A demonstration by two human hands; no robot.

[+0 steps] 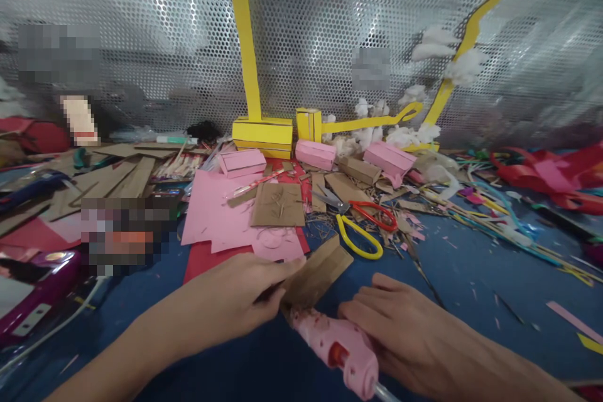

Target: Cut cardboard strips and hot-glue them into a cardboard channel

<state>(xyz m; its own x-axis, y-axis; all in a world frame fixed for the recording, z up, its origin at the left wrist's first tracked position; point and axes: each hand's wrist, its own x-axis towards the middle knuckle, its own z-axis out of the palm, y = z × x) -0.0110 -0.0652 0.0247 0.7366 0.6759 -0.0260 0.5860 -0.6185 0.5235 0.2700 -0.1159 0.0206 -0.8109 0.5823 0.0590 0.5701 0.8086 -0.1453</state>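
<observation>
My left hand [230, 295] pinches the left side of a folded brown cardboard piece [320, 273], which is tilted above the blue table. In my right hand [400, 326] is a pink hot glue gun [336, 342], its nozzle end at the cardboard's near edge; a clear glue stick [385, 392] sticks out of its back. Whether the nozzle touches the cardboard is hidden. Just beyond lie open scissors [360, 239] with one yellow and one red handle. A square of cardboard [279, 204] rests on pink paper sheets [211, 217].
Small pink boxes [315, 154] and yellow paper-covered boxes [262, 135] stand along a perforated metal panel [301, 31]. Cotton tufts [414, 135] sit to their right. Cardboard strips [117, 179] and a purple device [40, 295] lie left; red and pink ribbons [560, 176] lie right.
</observation>
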